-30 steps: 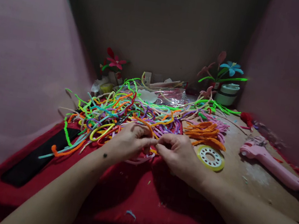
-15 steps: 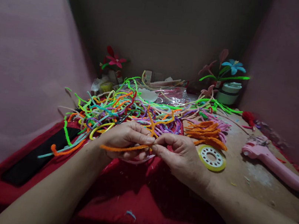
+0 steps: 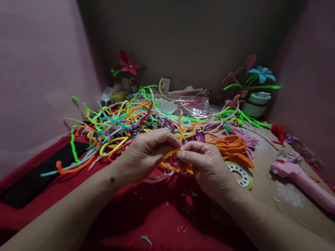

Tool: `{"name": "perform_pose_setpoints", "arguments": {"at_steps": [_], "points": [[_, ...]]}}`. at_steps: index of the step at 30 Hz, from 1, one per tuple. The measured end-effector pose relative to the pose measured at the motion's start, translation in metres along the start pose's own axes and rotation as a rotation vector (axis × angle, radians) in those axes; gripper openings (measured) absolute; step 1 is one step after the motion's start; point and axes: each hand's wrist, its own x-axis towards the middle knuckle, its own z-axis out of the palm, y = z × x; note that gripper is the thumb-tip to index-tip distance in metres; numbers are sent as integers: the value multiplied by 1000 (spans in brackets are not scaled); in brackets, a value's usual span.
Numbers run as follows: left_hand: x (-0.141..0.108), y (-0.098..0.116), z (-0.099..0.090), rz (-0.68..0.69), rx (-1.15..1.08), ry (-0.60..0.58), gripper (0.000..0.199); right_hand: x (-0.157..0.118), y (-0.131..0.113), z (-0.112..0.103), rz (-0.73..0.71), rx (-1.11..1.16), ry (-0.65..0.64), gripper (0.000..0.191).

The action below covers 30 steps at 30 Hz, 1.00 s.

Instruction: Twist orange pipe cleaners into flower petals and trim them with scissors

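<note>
My two bare hands meet at the centre, fingertips touching or nearly so, above the near edge of a tangle of fuzzy stems (image 3: pixel 124 117) in green, orange, purple, yellow and red. Between them is an orange fuzzy stem (image 3: pixel 180 132), one end rising above my fingertips and more orange curving below. My left hand (image 3: pixel 147 152) pinches it between thumb and forefinger, the other fingers curled in. My right hand (image 3: pixel 205 158) grips it the same way, thumb against forefinger; I cannot tell exactly how the stem bends inside, because my fingers cover it.

Just beyond my right hand lies a bundle of orange stems (image 3: pixel 231 147), and just beside that hand a yellow and white tape roll (image 3: pixel 243 176), partly hidden by it. Farther right, a pink-handled tool (image 3: pixel 313 183) rests on a brown board (image 3: pixel 283 214). To my left, a flat black object (image 3: pixel 38 175) lies on the red cloth (image 3: pixel 120 227). At the back stand a red flower (image 3: pixel 130 67) and a blue flower (image 3: pixel 261 74), with a pale lidded container (image 3: pixel 254 107) below the blue one.
</note>
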Motion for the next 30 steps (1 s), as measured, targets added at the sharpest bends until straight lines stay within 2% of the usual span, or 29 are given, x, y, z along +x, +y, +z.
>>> {"name": "perform_pose_setpoints", "arguments": {"at_steps": [4,15,25,30], "points": [[2,-2,-7,97,81,-20,10,1,0,0,11,20,-18,8],[3,-2,-13,141,36,-121,10,0,-2,1,69,29,-55,8],[2,-7,-16,26,-68,-177,14,0,-2,0,71,75,-99,8],[3,-3,-15,-41,-54,-182,16,2,-1,-3,59,33,-69,7]]}}
